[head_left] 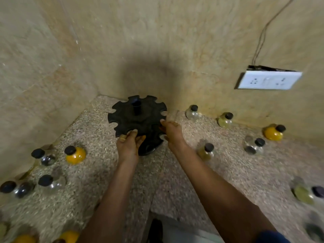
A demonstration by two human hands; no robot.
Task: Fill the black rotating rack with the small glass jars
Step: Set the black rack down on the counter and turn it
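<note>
L hand [128, 144] grips round black notched plastic rack [138, 116] by rim; R hand [172, 132] touches it, fingers hidden, can't tell grip. Bottom small glass jars [70, 236] blurry, cut off.

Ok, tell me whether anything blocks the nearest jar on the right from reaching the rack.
Nothing but the person's own right hand, which sits at the rack's rim between it and that jar. The rim notches on that side hold nothing.
</note>
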